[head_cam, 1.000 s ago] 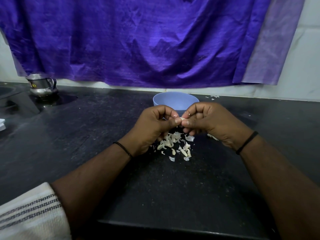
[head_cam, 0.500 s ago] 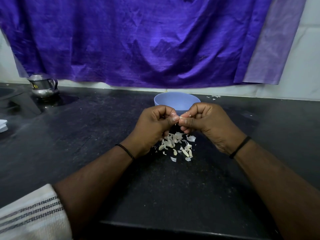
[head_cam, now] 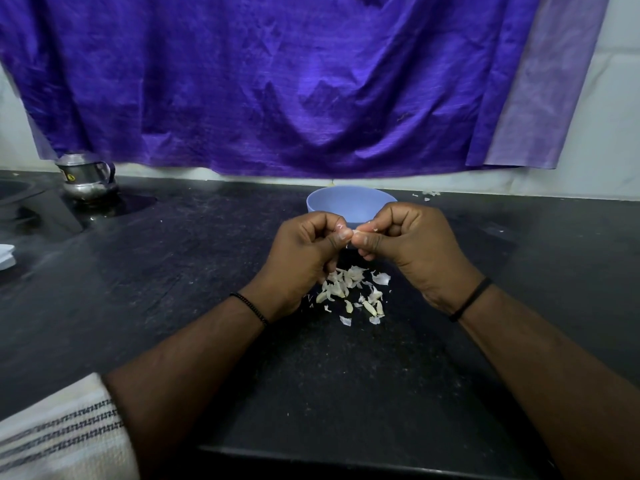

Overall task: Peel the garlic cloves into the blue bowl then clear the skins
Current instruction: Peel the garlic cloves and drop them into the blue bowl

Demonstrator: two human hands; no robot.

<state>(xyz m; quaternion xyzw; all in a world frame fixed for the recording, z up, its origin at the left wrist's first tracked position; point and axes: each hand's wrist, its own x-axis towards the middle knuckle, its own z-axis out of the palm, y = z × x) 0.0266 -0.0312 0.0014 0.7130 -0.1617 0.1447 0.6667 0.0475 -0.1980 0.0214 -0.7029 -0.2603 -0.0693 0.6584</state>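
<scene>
Head view of a dark stone counter [head_cam: 138, 306] under a hanging purple cloth [head_cam: 277, 81]. At far left, a white object [head_cam: 7, 261] is cut by the frame edge; behind it a small steel jug [head_cam: 86, 178] stands upright near the wall. At lower left, a white sleeve [head_cam: 59, 431] with dark woven stripes covers the upper forearm.

The left hand [head_cam: 304, 258], a thin black beaded band at its wrist, has its fingers curled tight, thumb tip pressed toward the forefinger. It meets the right hand [head_cam: 412, 244] over the middle of the counter. Between the touching thumb and finger tips sits the garlic clove [head_cam: 356, 232], pinched from both sides; only a small pale, whitish sliver of it shows, the rest hidden by the fingers, so whether skin still covers it cannot be told. The right hand's fingers are likewise curled inward around the clove, and a plain black band circles its wrist.

Directly behind the hands stands the blue bowl [head_cam: 346, 202], pale blue, round and upright; its contents are not visible. Below the hands lies a loose heap of garlic skins [head_cam: 349, 289]: thin, papery, off-white flakes, scattered on the counter. At right, a few more pale scraps [head_cam: 429, 194] lie by the wall.
</scene>
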